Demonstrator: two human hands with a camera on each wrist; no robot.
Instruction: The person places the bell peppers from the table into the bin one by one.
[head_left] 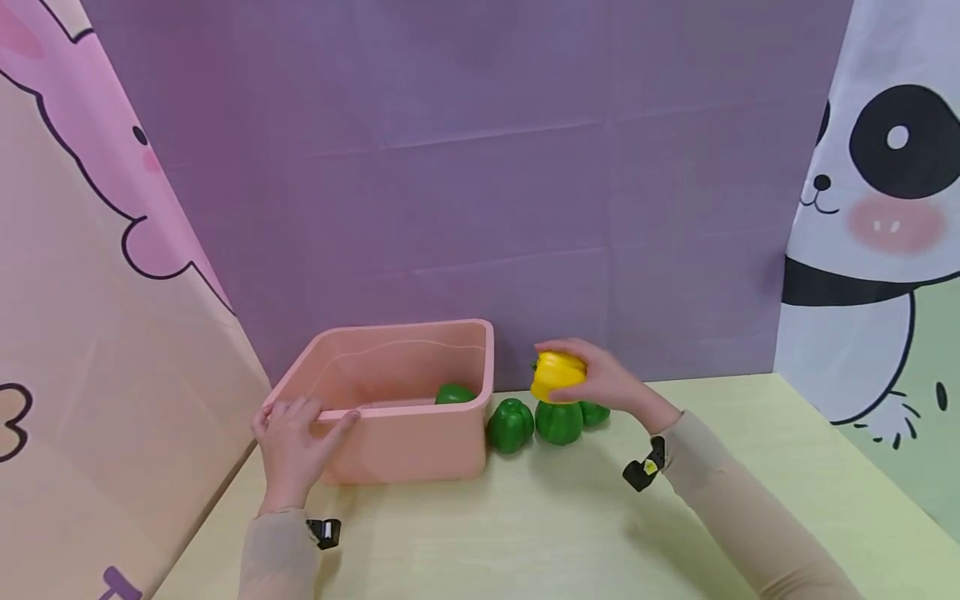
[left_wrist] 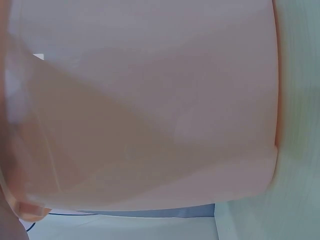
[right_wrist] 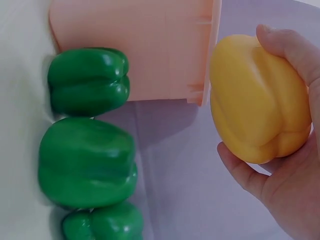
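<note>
My right hand holds a yellow bell pepper in the air, just right of the pink box. In the right wrist view, thumb and fingers grip the yellow pepper from opposite sides. My left hand grips the front rim of the box near its left corner. One green bell pepper lies inside, partly hidden by the front wall. Beside the box's right wall, three more stand in a row: a near green pepper, a middle green pepper and a partly hidden green pepper.
The box stands on a pale wooden table, close to a purple backdrop. A panel with a pink cartoon figure rises on the left. A panda panel stands on the right.
</note>
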